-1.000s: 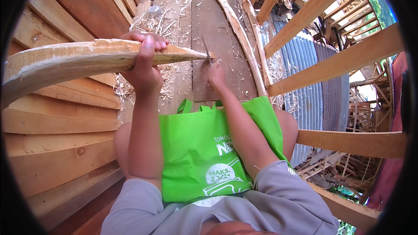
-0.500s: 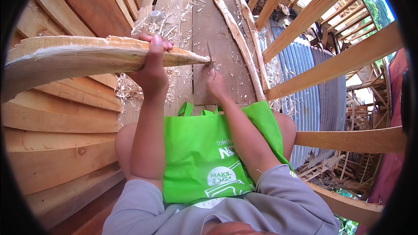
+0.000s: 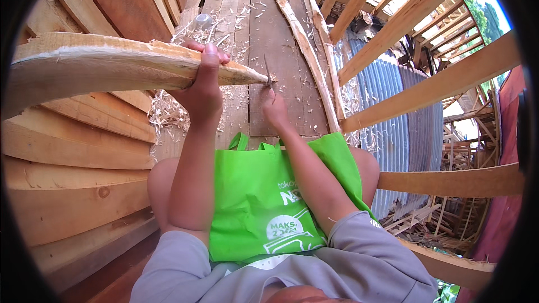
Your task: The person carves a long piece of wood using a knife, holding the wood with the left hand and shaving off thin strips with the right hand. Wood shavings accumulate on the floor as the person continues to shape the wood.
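Note:
A thick, pale, peeled wooden pole (image 3: 112, 59) runs in from the left edge and tapers to a point near the middle. Wrapped round it a little behind the tapered end is my left hand (image 3: 205, 81). My right hand (image 3: 274, 109) is closed on a knife (image 3: 267, 71), its thin blade pointing away from me and crossing the pole's tip. The knife's handle is mostly hidden in my fingers. Across my lap lies a green cloth bag (image 3: 252, 191) with white printing, under my right forearm.
Curled wood shavings (image 3: 168, 115) litter the plank floor (image 3: 272, 28). Two long peeled sticks (image 3: 300, 39) lie at the right, beside a slatted wooden railing (image 3: 426, 92). Stacked boards (image 3: 84, 171) line the left. A clear cup (image 3: 202, 21) sits ahead; corrugated metal sheeting (image 3: 387, 118) shows beyond the railing.
My left hand has shifted slightly to the right. The knife and my right hand have moved a little left at the pole's tip. Both grips are kept.

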A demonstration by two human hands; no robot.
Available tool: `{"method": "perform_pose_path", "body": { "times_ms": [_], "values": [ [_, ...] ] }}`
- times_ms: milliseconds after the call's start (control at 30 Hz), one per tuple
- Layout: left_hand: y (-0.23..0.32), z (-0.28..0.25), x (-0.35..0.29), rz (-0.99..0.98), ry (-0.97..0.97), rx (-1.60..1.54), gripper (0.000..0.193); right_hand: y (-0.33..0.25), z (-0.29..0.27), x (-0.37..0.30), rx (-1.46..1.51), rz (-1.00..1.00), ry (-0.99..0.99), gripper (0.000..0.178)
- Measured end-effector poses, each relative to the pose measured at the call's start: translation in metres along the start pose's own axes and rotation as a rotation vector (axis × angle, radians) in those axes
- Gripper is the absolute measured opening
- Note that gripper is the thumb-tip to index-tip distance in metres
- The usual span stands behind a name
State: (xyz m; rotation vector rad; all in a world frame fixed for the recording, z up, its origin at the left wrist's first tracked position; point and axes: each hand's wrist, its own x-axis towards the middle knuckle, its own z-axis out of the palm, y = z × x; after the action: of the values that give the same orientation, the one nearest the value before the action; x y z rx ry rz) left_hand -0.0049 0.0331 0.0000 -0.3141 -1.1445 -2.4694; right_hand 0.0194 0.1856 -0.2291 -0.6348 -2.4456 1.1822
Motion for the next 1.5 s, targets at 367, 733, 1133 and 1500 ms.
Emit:
{"method": "perform_pose_path", "body": {
  "times_ms": [367, 733, 1133, 1500],
  "values": [
    [-0.001, -0.029, 0.008, 0.073, -0.042, 0.025, 0.023, -0.030, 0.011, -0.006, 0.313, -0.134, 0.060, 0.046],
    [-0.003, -0.014, 0.005, 0.033, -0.105, 0.020, 0.017, 0.054, 0.015, 0.040, 0.211, 0.425, -0.196, 0.045],
    [-0.007, -0.015, 0.005, 0.033, 0.003, 0.067, 0.014, -0.020, -0.003, 0.024, -0.020, 0.163, -0.148, 0.048],
    [-0.005, -0.007, 0.004, 0.019, 0.038, 0.125, 0.016, 0.004, -0.005, 0.031, -0.080, 0.199, -0.162, 0.050]
  ]
}}
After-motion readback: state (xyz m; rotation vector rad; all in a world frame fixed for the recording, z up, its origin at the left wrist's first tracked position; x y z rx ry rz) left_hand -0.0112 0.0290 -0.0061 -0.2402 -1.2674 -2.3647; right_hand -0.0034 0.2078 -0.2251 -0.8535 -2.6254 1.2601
